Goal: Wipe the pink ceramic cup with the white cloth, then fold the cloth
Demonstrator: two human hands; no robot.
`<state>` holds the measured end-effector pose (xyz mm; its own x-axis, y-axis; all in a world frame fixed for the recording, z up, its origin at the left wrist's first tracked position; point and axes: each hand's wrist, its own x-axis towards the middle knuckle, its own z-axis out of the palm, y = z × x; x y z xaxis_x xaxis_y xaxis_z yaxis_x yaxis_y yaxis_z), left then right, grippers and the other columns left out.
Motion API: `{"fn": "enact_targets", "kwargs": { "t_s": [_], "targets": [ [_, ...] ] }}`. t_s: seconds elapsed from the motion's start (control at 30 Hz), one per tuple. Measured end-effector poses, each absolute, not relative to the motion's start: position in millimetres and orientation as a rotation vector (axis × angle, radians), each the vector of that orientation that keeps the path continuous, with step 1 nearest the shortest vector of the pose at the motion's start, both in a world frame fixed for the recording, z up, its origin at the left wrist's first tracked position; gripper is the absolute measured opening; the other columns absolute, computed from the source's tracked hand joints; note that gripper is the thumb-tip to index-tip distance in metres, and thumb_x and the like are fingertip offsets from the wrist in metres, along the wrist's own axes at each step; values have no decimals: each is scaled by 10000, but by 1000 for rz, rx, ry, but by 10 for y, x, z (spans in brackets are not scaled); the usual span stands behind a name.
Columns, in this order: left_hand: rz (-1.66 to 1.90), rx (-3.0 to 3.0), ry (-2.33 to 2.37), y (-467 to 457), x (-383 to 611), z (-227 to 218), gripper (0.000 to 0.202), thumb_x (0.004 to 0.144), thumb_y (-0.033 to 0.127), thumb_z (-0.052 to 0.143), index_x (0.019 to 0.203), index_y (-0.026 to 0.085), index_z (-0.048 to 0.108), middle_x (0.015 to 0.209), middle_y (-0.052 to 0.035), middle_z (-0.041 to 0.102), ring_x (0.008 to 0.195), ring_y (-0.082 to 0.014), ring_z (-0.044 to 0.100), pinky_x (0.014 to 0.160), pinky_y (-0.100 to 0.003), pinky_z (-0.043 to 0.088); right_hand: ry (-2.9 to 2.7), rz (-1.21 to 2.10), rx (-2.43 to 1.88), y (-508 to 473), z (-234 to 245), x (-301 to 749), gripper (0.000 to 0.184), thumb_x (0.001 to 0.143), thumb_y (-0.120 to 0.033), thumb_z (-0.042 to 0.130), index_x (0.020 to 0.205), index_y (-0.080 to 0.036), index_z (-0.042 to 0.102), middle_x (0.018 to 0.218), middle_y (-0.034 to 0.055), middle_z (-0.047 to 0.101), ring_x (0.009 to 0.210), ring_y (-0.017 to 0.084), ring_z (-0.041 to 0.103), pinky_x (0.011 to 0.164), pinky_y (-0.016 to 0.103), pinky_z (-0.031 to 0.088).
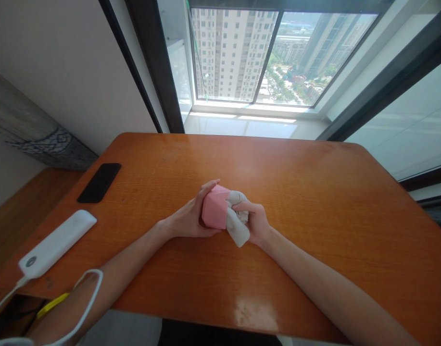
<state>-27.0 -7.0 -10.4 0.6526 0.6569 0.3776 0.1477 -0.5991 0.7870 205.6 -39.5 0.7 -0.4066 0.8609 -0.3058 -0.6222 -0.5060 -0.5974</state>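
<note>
Near the middle of the wooden table, my left hand [195, 214] is wrapped round a pink angular block or box [215, 207], thumb along its far side and fingers beneath. My right hand [257, 221] pinches a crumpled white cloth [237, 226] against the pink object's right face. One end of the cloth hangs down toward me, and part of it bunches between thumb and fingers. What lies under the cloth is hidden, and I cannot tell whether the pink object is hollow.
On the table [314, 192], a black phone [99, 182] lies at the far left. Closer in is a white power strip or charger [57, 244], its white cable [94, 293] looping over my left forearm. A window [256, 57] stands beyond the table, a curtain [40, 120] at left.
</note>
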Motion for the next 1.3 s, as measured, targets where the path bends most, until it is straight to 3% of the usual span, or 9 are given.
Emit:
{"fn": "enact_targets", "kwargs": {
  "t_s": [0.17, 0.3, 0.43, 0.6, 0.77, 0.9, 1.03, 1.17, 1.3],
  "targets": [
    [877, 2066, 665, -64, -282, -179, 1382, 743, 346, 1009, 1767, 368, 82, 1697, -222, 435, 1391, -399, 656, 1135, -560, 589, -580, 1937, -768, -430, 20, 2043, 400, 672, -225, 978, 1041, -175, 830, 872, 37, 859, 686, 158, 755, 679, 237, 641],
    [828, 2008, 707, -66, -288, -191, 1427, 755, 384, 996, 1785, 348, 9, 1591, -208, 548, 1336, -390, 682, 1140, -589, 573, -654, 1951, -758, -447, 54, 2062, 517, 696, -248, 1007, 1175, -194, 820, 978, 46, 876, 759, 162, 783, 743, 238, 652],
    [821, 1967, 738, -68, -282, -142, 1420, 752, 394, 998, 1795, 335, 36, 1608, -207, 546, 1361, -394, 665, 1185, -598, 542, -681, 1984, -740, -440, 49, 2113, 606, 661, -218, 1035, 1221, -207, 805, 984, 24, 869, 782, 146, 788, 766, 223, 647],
    [812, 1987, 749, -87, -279, -99, 1426, 716, 377, 1010, 1801, 325, 85, 1599, -199, 574, 1349, -392, 667, 1166, -581, 550, -809, 1986, -738, -429, -33, 2124, 572, 658, -198, 1029, 1184, -186, 802, 966, 36, 864, 794, 170, 793, 809, 284, 657],
    [793, 1923, 792, -113, -253, -63, 1379, 759, 411, 1003, 1806, 330, 108, 1555, -180, 621, 1311, -365, 680, 1142, -563, 567, -1043, 1777, -797, -407, -67, 2099, 368, 740, -310, 992, 1050, -184, 837, 914, 36, 831, 809, 190, 745, 785, 309, 623],
    [766, 1818, 757, -80, -239, -52, 1367, 786, 445, 999, 1812, 346, 102, 1612, -175, 606, 1404, -384, 649, 1204, -593, 532, -1363, 1480, -835, -409, 2, 2071, 143, 835, -309, 899, 896, -205, 822, 872, 21, 777, 786, 193, 663, 769, 324, 577],
    [758, 1756, 675, -59, -262, -84, 1325, 860, 447, 947, 1820, 348, 38, 1678, -183, 566, 1479, -384, 622, 1266, -627, 487, -1503, 1304, -855, -447, 49, 2047, 134, 876, -283, 829, 778, -214, 770, 830, 15, 721, 740, 178, 583, 737, 319, 535],
    [815, 1934, 617, -80, -291, -139, 1459, 790, 466, 1005, 1817, 368, -27, 1790, -213, 399, 1629, -447, 470, 1336, -685, 404, -1392, 1377, -898, -417, 24, 2077, 105, 856, -300, 862, 864, -205, 817, 847, 16, 752, 751, 180, 616, 742, 313, 554],
    [877, 2143, 642, -89, -277, -183, 1445, 774, 354, 1028, 1808, 385, 19, 1832, -232, 280, 1686, -460, 373, 1358, -689, 378, -996, 1656, -837, -350, -2, 2088, 277, 728, -368, 991, 892, -203, 840, 802, 14, 792, 679, 160, 658, 679, 291, 592]
  ]
}}
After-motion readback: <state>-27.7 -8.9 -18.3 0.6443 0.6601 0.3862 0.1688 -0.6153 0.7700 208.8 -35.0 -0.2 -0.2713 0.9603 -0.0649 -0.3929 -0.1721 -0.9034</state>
